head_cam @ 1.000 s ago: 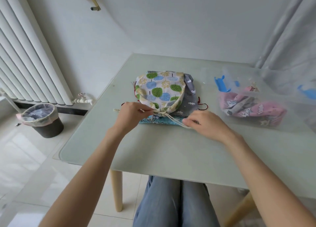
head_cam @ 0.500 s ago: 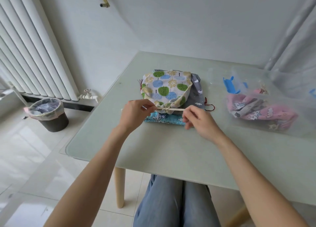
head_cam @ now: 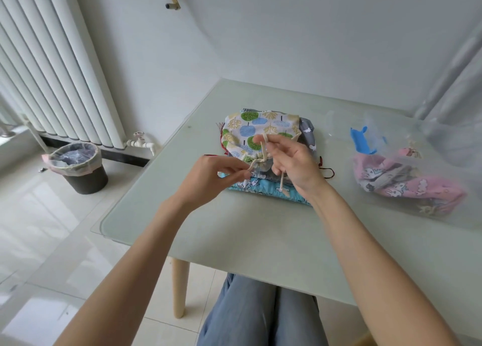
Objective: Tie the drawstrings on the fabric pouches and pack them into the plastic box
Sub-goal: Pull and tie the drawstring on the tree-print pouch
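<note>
A white pouch printed with green and blue trees [head_cam: 250,129] lies on top of a stack of pouches, above a grey one [head_cam: 307,134] and a turquoise one [head_cam: 263,189]. Its mouth is gathered by a cream drawstring [head_cam: 264,150]. My left hand [head_cam: 216,176] pinches one cord end at the pouch's mouth. My right hand [head_cam: 294,163] pinches the other cord, raised in a loop over the pouch, with a cord tail hanging below its palm. The clear plastic box [head_cam: 443,215] on the right holds pink pouches [head_cam: 407,178].
The pale green table [head_cam: 260,236] carries everything; its left edge drops to a tiled floor. A lined waste bin [head_cam: 78,168] stands by a white radiator [head_cam: 52,71]. A blue latch piece [head_cam: 361,139] sits at the box's back. My knees show under the table's near edge.
My right hand rose from the table's surface and lifted its cord up over the pouch. My left hand stays at the pouch's mouth. The camera tilted so the table sits lower in view.
</note>
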Available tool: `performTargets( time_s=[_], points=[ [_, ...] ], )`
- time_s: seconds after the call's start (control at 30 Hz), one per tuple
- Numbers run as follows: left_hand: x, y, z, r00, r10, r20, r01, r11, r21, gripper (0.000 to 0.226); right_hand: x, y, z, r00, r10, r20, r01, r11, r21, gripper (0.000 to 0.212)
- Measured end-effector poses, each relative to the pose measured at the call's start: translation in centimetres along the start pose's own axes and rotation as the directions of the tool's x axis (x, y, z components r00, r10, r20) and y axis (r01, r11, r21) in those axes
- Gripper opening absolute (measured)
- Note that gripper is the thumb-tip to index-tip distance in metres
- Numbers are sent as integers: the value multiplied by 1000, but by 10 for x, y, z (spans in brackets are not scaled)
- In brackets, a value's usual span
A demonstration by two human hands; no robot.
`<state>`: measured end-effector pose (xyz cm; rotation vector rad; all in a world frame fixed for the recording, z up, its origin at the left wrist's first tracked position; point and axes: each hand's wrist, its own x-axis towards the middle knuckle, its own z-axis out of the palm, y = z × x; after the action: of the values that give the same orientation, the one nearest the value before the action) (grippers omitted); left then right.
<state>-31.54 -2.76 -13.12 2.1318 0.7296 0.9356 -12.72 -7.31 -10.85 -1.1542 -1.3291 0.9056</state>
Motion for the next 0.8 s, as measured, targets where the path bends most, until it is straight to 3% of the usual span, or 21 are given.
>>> performTargets(
  time_s=[0.17, 0.3, 0.37, 0.53, 0.67, 0.8],
  points=[
    [1, 1, -11, 999, -28, 47, 34, 990, -137, 13, 13, 0, -6, 995, 40, 96, -27, 990, -136, 24],
    [0, 3, -10, 994, -40, 101, 64, 968, -244, 8, 16, 3, -12, 988, 101, 115, -59, 946, -319, 5],
    [1, 4, -10, 993, -41, 109, 70, 956, -283, 3, 15, 6, -15, 985, 141, 104, -96, 931, -352, 13],
    [10, 4, -6, 994, -52, 96, 81, 941, -329, 16, 11, 14, -15, 990, 125, 65, -86, 901, -425, 15],
    [23, 5, -2, 995, -27, 99, 52, 966, -252, 25, 9, 19, -11, 996, 56, -68, -77, 931, -357, 12],
    [37, 2, 2, 995, 44, 85, -43, 999, -20, 37, 7, 18, -8, 998, 32, -55, -52, 902, -428, 14]
  ],
)
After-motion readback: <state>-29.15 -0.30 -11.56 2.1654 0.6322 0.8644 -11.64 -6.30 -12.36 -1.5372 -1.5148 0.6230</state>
